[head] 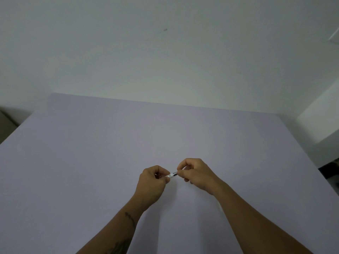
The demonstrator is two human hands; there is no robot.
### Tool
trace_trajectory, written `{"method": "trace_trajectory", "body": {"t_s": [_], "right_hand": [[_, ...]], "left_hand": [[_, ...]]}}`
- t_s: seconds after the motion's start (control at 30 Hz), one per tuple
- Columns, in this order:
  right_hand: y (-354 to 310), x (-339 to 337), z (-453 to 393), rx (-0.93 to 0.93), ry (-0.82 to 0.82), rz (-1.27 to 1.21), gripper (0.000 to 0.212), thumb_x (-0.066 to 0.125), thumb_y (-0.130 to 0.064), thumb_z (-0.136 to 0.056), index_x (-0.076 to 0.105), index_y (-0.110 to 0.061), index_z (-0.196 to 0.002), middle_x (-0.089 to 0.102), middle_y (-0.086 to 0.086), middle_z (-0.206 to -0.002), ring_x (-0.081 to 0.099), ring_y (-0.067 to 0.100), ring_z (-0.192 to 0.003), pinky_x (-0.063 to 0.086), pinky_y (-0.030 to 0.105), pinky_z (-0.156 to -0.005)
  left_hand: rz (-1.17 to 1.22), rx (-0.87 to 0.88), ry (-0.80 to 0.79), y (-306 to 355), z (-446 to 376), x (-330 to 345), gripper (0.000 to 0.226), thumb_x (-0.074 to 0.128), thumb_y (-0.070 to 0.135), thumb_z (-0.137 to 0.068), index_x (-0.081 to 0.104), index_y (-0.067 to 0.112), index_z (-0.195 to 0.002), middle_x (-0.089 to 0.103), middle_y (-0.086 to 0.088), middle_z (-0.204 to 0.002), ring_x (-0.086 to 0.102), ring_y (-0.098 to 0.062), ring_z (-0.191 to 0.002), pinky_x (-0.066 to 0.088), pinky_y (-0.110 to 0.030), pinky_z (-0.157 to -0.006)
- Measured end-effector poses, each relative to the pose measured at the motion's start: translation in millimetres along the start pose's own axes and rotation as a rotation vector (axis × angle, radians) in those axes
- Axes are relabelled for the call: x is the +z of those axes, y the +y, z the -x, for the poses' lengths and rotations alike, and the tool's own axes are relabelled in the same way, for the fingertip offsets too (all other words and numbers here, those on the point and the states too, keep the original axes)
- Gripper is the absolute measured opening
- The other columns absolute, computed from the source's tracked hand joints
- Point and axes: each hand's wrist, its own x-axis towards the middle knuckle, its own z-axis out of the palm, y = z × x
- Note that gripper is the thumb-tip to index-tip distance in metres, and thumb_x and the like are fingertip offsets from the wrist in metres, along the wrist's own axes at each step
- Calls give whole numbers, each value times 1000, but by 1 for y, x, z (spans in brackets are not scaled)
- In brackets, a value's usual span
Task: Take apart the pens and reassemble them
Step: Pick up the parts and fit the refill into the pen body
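A small pen (173,174) with a clear body and a dark band is held level between both hands, above the middle of the table. My left hand (153,182) pinches its left end with fingers curled. My right hand (195,174) pinches its right end. Only a short stretch of the pen shows between the fingertips; the rest is hidden in the hands. A small white object (219,206) lies on the table just left of my right forearm, partly hidden.
The pale lilac table (91,162) fills the lower view, with its far edge against a white wall (165,52). A brown object (5,123) sits beyond the left edge and dark items (330,167) beyond the right edge.
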Motion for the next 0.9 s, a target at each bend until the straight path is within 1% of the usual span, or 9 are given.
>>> {"method": "trace_trajectory", "body": {"t_s": [0.13, 0.23, 0.3, 0.43, 0.5, 0.57, 0.7, 0.8, 0.9], "right_hand": [[0, 2, 0, -4, -1, -4, 10, 65, -18, -86, 73, -16, -82, 68, 2, -76, 62, 14, -71, 51, 29, -66], [-2, 5, 1, 8, 14, 45, 27, 60, -29, -91, 69, -8, -75, 64, 2, -69, 55, 16, -64, 45, 31, -61], [-3, 9, 1, 19, 16, 78, 37, 56, -36, -93, 65, -10, -69, 61, 2, -65, 50, 17, -62, 42, 32, -60], [-5, 8, 2, 64, 1, 82, 43, 53, -44, -95, 68, -12, -70, 65, -1, -66, 55, 15, -61, 45, 28, -61], [-5, 6, 1, 71, -4, 38, 40, 55, -46, -93, 72, -11, -81, 69, 0, -74, 60, 13, -66, 48, 28, -65], [-3, 4, -1, 43, -19, 16, 28, 64, -41, -87, 73, -14, -88, 70, 1, -78, 63, 13, -71, 51, 29, -66], [-5, 5, -3, -12, -50, 38, 6, 70, -21, -83, 73, -17, -86, 66, 1, -77, 61, 15, -72, 52, 32, -68], [-6, 7, -3, -8, -38, 50, 6, 69, -19, -85, 73, -15, -83, 65, 2, -74, 59, 15, -70, 49, 30, -65], [-6, 8, -3, 16, -45, 54, 21, 65, -28, -90, 72, -12, -77, 66, 4, -72, 57, 16, -69, 46, 30, -64]], "left_hand": [[1, -2, -3, 0, 0, 0, 8, 68, 8, -86, 73, 14, -83, 63, -4, -73, 48, -13, -58, 41, -22, -53], [-1, 3, -9, -1, 0, -1, 9, 68, 8, -85, 73, 15, -82, 62, -3, -72, 47, -12, -56, 40, -22, -52], [-3, 5, -13, -1, 0, -2, 9, 68, 8, -85, 73, 15, -82, 63, -3, -73, 48, -11, -56, 41, -22, -52], [-16, -1, -12, 0, -1, -3, 8, 67, 8, -86, 73, 13, -85, 63, -2, -75, 47, -11, -57, 39, -19, -51], [-18, -3, -7, 0, -1, -4, 8, 67, 8, -86, 73, 13, -85, 63, -3, -76, 46, -11, -56, 39, -19, -50], [-18, -2, -5, -1, -3, -5, 8, 67, 8, -86, 73, 13, -85, 64, -5, -76, 46, -12, -55, 40, -20, -50], [-17, 2, 1, -2, -4, -5, 8, 68, 8, -86, 74, 13, -85, 64, -4, -75, 47, -12, -56, 40, -21, -51], [-10, 4, -3, -3, -4, -5, 8, 68, 8, -86, 74, 12, -85, 63, -3, -74, 46, -11, -55, 39, -20, -50], [-7, -3, -12, -3, -4, -6, 8, 68, 7, -86, 74, 13, -85, 63, -3, -74, 46, -12, -55, 40, -21, -51]]}}
